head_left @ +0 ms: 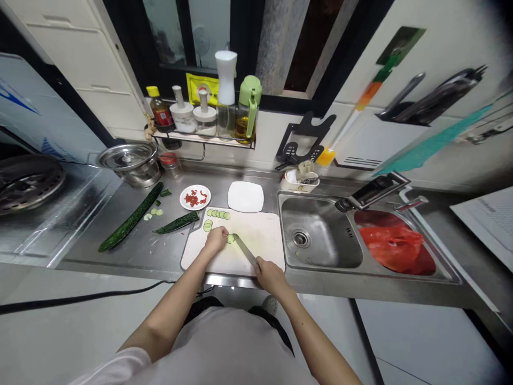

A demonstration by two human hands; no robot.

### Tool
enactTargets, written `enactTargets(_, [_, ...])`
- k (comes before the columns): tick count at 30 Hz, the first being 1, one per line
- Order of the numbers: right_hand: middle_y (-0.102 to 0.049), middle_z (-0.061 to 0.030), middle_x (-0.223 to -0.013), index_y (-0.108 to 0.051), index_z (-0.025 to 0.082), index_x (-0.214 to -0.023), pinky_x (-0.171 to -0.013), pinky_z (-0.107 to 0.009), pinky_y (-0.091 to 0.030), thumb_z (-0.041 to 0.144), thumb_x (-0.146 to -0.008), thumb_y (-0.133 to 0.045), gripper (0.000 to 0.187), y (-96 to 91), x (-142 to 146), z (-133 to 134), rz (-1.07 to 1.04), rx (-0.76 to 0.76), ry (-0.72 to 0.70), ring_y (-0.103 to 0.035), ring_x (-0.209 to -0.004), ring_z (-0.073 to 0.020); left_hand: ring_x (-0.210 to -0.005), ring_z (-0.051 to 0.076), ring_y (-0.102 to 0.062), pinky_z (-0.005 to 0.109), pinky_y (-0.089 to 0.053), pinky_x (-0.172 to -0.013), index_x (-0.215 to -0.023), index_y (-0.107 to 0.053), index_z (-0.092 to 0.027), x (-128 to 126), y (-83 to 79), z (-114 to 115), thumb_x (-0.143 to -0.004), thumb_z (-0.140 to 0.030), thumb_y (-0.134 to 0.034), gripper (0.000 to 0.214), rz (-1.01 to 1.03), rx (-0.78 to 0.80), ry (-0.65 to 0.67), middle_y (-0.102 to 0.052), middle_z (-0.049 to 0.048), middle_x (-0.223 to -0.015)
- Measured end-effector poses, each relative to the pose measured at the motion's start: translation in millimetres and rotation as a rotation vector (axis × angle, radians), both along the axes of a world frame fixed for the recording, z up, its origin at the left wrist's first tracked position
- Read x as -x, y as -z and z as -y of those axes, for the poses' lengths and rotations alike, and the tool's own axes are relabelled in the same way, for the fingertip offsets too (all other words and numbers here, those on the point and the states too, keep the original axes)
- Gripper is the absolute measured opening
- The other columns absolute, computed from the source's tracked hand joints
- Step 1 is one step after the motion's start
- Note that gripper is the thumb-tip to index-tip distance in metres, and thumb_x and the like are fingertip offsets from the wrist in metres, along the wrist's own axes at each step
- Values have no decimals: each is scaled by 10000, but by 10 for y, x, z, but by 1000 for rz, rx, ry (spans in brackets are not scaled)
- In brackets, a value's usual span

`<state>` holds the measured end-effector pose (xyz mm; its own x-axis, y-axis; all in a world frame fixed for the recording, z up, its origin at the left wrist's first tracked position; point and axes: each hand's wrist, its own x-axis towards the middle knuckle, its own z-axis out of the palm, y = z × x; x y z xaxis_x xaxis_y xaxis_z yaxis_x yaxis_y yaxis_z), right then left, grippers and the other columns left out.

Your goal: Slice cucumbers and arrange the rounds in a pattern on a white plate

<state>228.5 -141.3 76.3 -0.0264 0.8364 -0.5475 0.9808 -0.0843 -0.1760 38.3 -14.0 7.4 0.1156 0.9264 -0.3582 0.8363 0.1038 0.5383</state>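
Observation:
My right hand is wrapped round the handle of a kitchen knife, its blade slanting up and left over the white cutting board. The tip meets a few cucumber slices. At the left of these slices, my left hand is closed with curled fingers pressed against them; its fingertips are partly hidden. A row of cucumber slices lies along the board's upper left, with another small group below it. A cut length of cucumber rests just left of the board.
A whole cucumber and small cucumber pieces lie further left. Behind the board stand a plate of chopped red pieces and a white dish. To the right is a sink; a red bag fills its second basin.

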Motion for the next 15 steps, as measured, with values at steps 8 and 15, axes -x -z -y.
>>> enactTargets(8, [-682, -102, -1022, -540, 209, -1099, -684, -269, -334, 323, -982, -285, 303, 46, -180, 91, -36, -26, 165, -620, -943, -208, -886, 168, -635, 234, -440, -748, -907, -680, -203, -24, -1, 11, -732, -180, -628, 184, 31, 40, -87, -722, 27, -949])
enactTargets(15, [-685, -93, -1018, -546, 210, -1089, -651, -265, -312, 325, -977, -290, 302, 87, -155, 91, -45, -42, 153, -625, -934, -208, -817, 160, -640, 227, -431, -703, -797, -677, -203, -82, -33, 60, -736, -247, -646, 81, 52, 49, -120, -725, 26, -857])
